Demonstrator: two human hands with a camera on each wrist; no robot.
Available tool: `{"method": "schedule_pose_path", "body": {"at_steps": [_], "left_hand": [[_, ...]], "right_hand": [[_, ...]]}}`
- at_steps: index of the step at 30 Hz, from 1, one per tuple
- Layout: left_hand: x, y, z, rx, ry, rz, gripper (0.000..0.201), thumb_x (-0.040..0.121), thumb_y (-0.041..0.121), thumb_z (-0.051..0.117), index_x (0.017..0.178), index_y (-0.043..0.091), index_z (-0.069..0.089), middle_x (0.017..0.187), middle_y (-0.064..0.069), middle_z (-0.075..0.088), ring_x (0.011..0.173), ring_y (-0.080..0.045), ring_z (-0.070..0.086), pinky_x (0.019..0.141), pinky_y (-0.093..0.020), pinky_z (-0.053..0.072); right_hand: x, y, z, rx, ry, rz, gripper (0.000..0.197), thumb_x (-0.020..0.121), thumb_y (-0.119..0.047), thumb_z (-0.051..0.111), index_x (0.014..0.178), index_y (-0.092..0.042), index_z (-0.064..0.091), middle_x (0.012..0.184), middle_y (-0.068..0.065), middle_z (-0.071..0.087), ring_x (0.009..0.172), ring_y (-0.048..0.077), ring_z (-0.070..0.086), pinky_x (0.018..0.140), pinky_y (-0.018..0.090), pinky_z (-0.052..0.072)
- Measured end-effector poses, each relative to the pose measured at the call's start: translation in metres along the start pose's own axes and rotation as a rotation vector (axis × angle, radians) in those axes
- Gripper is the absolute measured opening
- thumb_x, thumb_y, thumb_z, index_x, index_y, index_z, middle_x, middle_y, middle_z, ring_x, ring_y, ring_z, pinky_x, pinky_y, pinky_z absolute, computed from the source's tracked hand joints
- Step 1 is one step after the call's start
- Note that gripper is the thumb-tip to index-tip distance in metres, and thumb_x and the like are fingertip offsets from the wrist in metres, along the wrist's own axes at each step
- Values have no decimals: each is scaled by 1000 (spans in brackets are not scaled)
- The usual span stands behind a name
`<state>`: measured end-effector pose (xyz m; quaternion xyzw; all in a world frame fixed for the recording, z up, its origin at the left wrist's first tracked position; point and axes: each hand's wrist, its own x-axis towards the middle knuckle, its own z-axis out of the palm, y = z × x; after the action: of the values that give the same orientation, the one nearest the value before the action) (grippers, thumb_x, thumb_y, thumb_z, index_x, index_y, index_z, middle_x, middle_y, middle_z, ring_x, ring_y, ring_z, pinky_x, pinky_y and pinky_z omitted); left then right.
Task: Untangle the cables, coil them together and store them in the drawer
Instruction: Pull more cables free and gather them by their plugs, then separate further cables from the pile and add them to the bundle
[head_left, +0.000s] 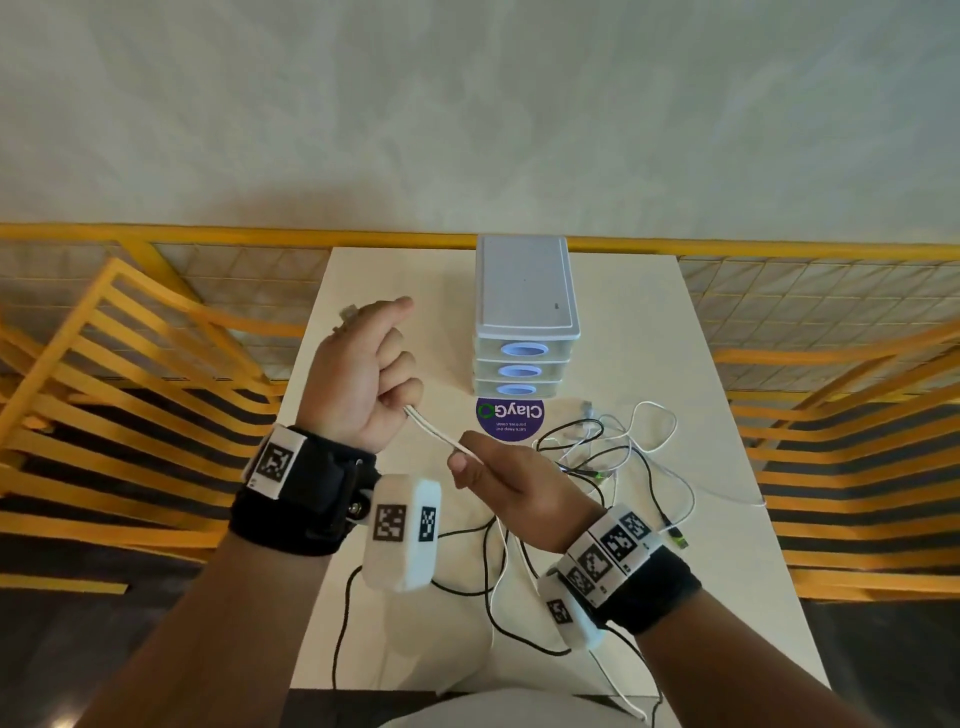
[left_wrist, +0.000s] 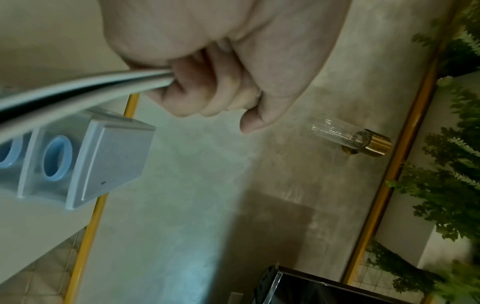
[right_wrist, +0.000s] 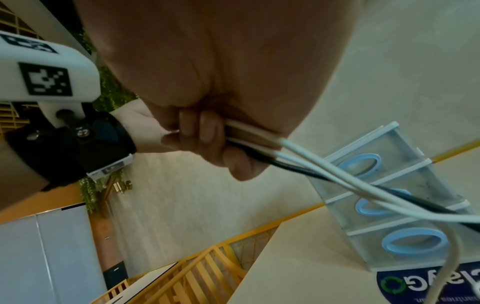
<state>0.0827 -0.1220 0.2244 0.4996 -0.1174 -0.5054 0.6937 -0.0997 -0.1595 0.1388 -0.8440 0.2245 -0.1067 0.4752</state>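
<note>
A short taut bundle of white and black cables (head_left: 435, 432) runs between my two hands above the white table (head_left: 395, 623). My left hand (head_left: 382, 374) is raised, its fingers curled round the bundle (left_wrist: 78, 88), and plug ends (head_left: 347, 313) stick out past the hand. My right hand (head_left: 480, 467) grips the same cables (right_wrist: 262, 144) lower and to the right. The rest of the cables (head_left: 618, 447) lie tangled on the table behind and under my right hand, with ends trailing off the near edge. The small three-drawer unit (head_left: 524, 322) stands at the table's back, all drawers closed.
A round purple sticker (head_left: 511, 415) lies on the table just in front of the drawer unit. Yellow slatted chairs (head_left: 119, 374) flank the table on both sides, and a yellow rail with mesh runs behind it. A green-tipped plug (head_left: 678, 538) lies near the right edge.
</note>
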Motion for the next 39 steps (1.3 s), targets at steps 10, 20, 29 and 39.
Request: {"method": "schedule_pose_path", "body": {"at_steps": [10,20,29,39], "left_hand": [[-1,48,-37,206,-5,42,51,105,29,47,59,23,27,39,4,18,30,-7,15,34,-20,12],[-1,23,-58,310,-45,117,47,105,22,50,67,26,23,45,10,13,33,-3,13,37,-14,12],[5,22,-65,183,16,-1,49,103,53,42,63,26,34,46,9,21,35,-4,18,35,-21,15],[11,10,-56,189,45,-8,53,103,54,42,60,26,33,47,9,19,35,-6,15,36,-22,12]], "right_hand": [[-25,133,-49,218,331,416,12,99,-30,63,107,-24,70,102,-6,74,98,14,70,96,36,54],[-62,218,-44,-360,228,889,27,91,-11,55,99,-29,73,114,2,73,107,25,65,91,27,45],[-132,250,-57,-193,417,1207,37,84,-45,75,105,-19,58,109,12,69,91,28,62,79,34,47],[-144,258,-45,-188,380,1161,35,84,-42,79,101,-18,60,100,10,72,88,28,61,77,33,45]]}}
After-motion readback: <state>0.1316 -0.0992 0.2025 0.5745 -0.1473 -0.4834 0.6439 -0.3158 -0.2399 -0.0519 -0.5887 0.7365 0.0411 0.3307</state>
